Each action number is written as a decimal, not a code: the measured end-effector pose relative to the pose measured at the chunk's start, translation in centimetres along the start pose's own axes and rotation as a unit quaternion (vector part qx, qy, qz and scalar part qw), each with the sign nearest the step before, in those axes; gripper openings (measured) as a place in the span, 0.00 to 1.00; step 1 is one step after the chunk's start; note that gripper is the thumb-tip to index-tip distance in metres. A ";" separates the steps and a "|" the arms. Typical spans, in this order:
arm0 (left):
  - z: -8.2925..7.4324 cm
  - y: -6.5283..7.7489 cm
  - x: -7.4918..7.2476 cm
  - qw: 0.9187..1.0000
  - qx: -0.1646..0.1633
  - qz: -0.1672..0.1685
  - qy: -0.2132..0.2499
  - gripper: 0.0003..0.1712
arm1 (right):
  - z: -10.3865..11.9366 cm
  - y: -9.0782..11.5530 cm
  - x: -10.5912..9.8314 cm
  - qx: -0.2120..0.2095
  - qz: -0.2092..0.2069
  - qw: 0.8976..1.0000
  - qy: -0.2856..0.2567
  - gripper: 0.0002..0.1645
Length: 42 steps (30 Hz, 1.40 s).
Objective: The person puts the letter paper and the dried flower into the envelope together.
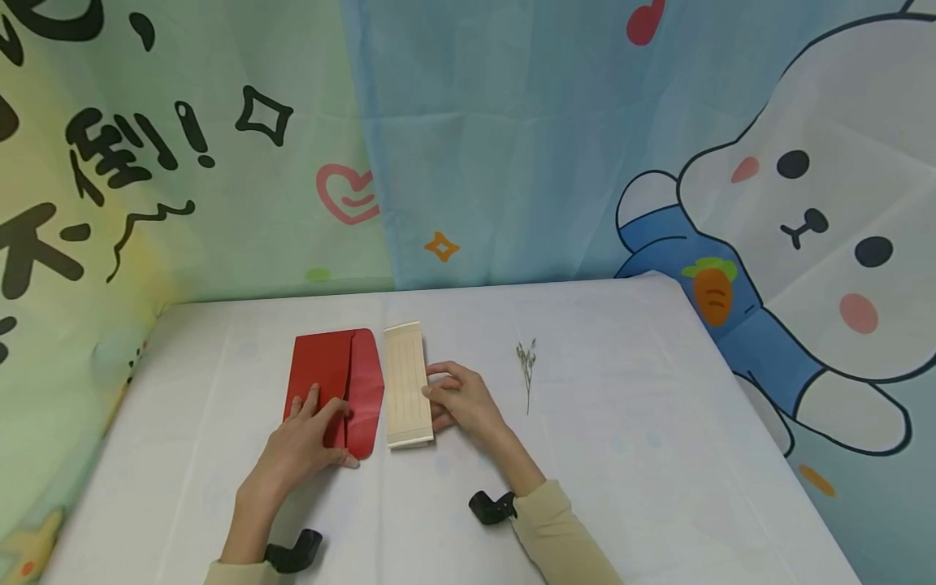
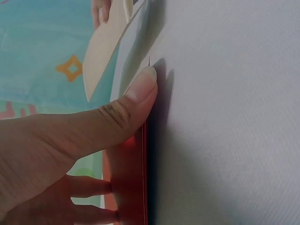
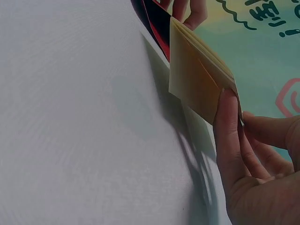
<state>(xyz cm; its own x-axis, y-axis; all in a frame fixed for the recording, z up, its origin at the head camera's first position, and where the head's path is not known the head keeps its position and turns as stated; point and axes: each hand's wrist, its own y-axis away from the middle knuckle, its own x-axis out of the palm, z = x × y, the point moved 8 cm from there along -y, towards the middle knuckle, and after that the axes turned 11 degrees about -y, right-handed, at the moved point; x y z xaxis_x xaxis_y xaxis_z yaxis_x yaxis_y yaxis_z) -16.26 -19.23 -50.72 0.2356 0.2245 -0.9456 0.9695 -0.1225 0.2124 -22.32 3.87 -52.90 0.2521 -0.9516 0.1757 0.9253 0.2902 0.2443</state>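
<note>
A red envelope (image 1: 338, 388) lies on the white table (image 1: 621, 455) with its flap open toward the right. My left hand (image 1: 310, 435) rests flat on it, fingers straight and thumb (image 2: 117, 112) pressing near its lower edge (image 2: 133, 187). Right beside it lies a folded cream letter paper (image 1: 405, 382) with faint lines. My right hand (image 1: 457, 398) pinches the paper's right edge (image 3: 201, 79), fingers (image 3: 229, 136) curled round the folded layers, which stand slightly lifted off the table.
A small dried flower sprig (image 1: 526, 370) lies on the table to the right of my right hand. A printed cloth backdrop (image 1: 512, 138) hangs behind the table and along its left and right sides.
</note>
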 end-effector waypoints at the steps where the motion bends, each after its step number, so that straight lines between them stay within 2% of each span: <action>1: 0.0 0.0 0.0 1.000 0.000 0.000 0.000 0.42 | 0.0 -0.1 0.1 -0.002 0.001 1.000 0.001 0.23; 13: -0.1 0.0 -0.2 1.000 -0.007 0.002 0.002 0.43 | -0.2 -0.6 1.6 0.005 0.004 1.000 0.003 0.22; 35: 0.1 0.1 0.0 1.000 -0.006 -0.005 0.002 0.42 | -0.6 -1.2 3.3 0.012 0.007 1.000 -0.007 0.21; 42: 0.0 0.0 -0.2 1.000 -0.008 -0.001 0.004 0.42 | -0.5 -1.3 3.7 0.008 0.007 1.000 0.005 0.21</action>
<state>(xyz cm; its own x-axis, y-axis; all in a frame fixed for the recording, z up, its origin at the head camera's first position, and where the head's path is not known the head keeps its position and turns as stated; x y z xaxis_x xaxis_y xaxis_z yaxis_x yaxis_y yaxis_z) -16.25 -19.31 -50.55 0.2335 0.2334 -0.9439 0.9710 -0.1072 0.2137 -22.43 -0.13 -53.06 0.2680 -0.9482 0.1707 0.9166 0.3055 0.2579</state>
